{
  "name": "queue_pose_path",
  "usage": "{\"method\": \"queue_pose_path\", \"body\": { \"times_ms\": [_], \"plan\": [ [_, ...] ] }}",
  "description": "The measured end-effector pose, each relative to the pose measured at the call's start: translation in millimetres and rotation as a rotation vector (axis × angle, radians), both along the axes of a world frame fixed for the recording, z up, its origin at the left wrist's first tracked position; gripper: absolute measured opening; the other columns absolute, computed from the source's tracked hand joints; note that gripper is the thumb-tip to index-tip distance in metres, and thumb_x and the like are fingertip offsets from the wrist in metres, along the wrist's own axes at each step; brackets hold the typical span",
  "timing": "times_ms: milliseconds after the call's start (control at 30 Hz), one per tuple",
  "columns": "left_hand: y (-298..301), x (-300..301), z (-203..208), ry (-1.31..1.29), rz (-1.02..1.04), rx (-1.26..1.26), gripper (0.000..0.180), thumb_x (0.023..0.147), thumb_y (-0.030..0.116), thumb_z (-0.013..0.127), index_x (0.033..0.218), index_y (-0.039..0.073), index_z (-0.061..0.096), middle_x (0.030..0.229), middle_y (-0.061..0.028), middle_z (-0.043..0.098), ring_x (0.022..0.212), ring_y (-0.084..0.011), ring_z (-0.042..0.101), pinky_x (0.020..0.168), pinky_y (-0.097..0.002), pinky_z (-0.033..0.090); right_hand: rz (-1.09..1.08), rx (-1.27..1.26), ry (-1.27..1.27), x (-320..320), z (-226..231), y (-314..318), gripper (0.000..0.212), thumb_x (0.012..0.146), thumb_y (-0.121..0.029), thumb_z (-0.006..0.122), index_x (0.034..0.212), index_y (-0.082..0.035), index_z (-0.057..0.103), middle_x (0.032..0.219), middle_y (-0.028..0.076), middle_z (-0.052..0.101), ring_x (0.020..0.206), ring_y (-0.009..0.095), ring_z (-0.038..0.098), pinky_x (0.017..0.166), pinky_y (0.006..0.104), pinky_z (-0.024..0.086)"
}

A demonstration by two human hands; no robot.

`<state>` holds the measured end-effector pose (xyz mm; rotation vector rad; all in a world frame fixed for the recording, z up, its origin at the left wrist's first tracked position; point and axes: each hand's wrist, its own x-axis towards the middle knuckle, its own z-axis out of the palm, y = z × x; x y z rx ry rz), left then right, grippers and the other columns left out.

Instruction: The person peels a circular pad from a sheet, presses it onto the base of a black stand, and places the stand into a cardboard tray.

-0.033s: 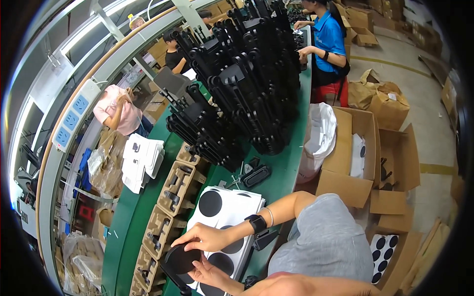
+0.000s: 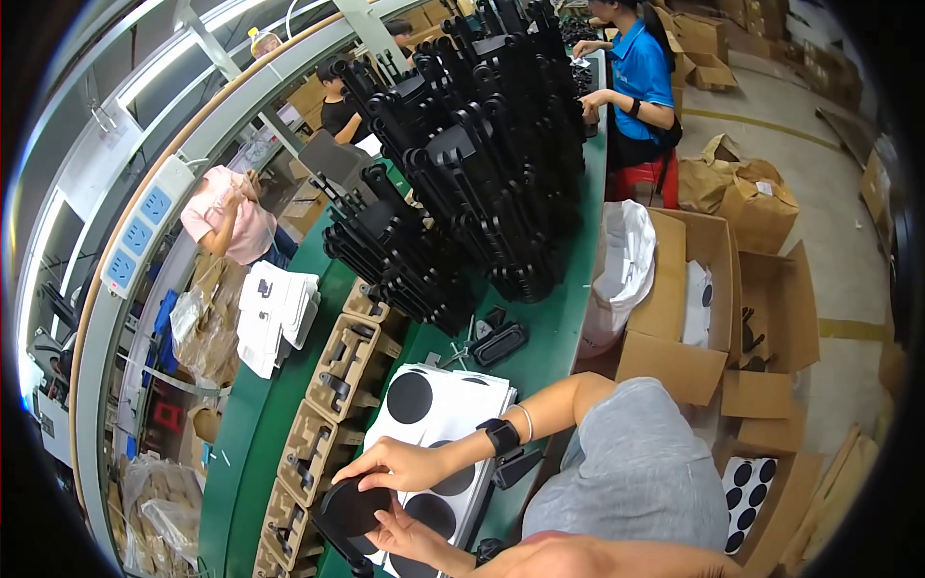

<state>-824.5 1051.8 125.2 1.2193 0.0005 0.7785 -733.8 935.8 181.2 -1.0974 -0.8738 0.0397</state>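
Holding a black round disc (image 2: 352, 509) at 7 o'clock over the green surface (image 2: 559, 328), both hands are pinching its rim: left hand (image 2: 393, 464) on top, right hand (image 2: 409, 538) below. The grip seems light, so the disc is probably risking a slip onto the white sheets (image 2: 438, 409).

Counts, bench view

2 hands on 1 black disc (image 2: 352, 508). 1 stack of white sheets (image 2: 438, 424), about 5 black circles showing. 4 brown pulp trays (image 2: 352, 361) in a row. 1 white bag stack (image 2: 279, 316). 4 other people. 3 blue sockets (image 2: 140, 236). Black brackets (image 2: 482, 183): too many to count. 1 watch (image 2: 501, 436).
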Motion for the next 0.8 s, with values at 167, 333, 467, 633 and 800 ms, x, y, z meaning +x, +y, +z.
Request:
{"method": "queue_pose_path", "body": {
  "times_ms": [167, 333, 467, 633, 800],
  "plan": [
    [3.8, -4.2, -2.4, 0.098, 0.158, 0.0, 0.038, 0.093, 0.022, 0.061, 0.12, -0.001, 0.048, 0.112, -0.0133, 0.06, 0.099, -0.0217, 0.062, 0.082, -0.0282, 0.051, 0.09, -0.099, -0.025, 0.0, 1.2, -3.1, 0.05, 0.081, 0.009, 0.056, 0.13, -0.001, 0.051, 0.108, 0.018, 0.065, 0.092, 0.025, 0.066, 0.082, 0.0307, 0.049],
    [15.4, -18.3, -10.6, 0.215, 0.142, -0.103, 0.034, 0.089, 0.015, 0.065, 0.115, -0.001, 0.052, 0.11, -0.0108, 0.063, 0.094, -0.0199, 0.062, 0.083, -0.0285, 0.05, 0.257, 0.061, 0.102, 3.2, 3.5, 7.1, 0.055, 0.073, 0.015, 0.058, 0.126, 0.001, 0.053, 0.106, 0.019, 0.066, 0.092, 0.026, 0.066, 0.081, 0.0333, 0.05],
    [53.1, -74.7, 26.8, 0.263, 0.525, 0.159, 0.035, 0.083, 0.012, 0.068, 0.114, -0.002, 0.058, 0.109, -0.0145, 0.063, 0.1, -0.0259, 0.059, 0.092, -0.0348, 0.043, 0.04, -0.101, -0.353, 16.2, 17.5, 16.6, 0.049, 0.065, 0.014, 0.059, 0.112, 0.003, 0.061, 0.097, 0.022, 0.067, 0.09, 0.032, 0.065, 0.074, 0.0356, 0.05],
    [168.2, -96.5, -0.3, 0.392, 0.888, 0.413, 0.039, 0.079, 0.007, 0.069, 0.116, -0.002, 0.059, 0.113, -0.0162, 0.062, 0.104, -0.0288, 0.058, 0.098, -0.0382, 0.04, -0.044, -0.43, -0.391, 72.5, 39.6, 53.6, 0.039, 0.063, 0.005, 0.057, 0.1, -0.002, 0.066, 0.085, 0.021, 0.065, 0.076, 0.04, 0.062, 0.065, 0.0442, 0.048],
    [294.2, -198.2, -55.9, 0.663, 1.197, 0.648, 0.05, 0.075, -0.002, 0.065, 0.124, -0.001, 0.052, 0.124, -0.0145, 0.058, 0.106, -0.0263, 0.058, 0.097, -0.0365, 0.043, -0.321, -0.705, -0.455, 152.1, 37.4, 73.9, 0.041, 0.06, -0.004, 0.059, 0.1, -0.007, 0.069, 0.095, 0.021, 0.066, 0.092, 0.038, 0.062, 0.079, 0.045, 0.051]
  ]
}}
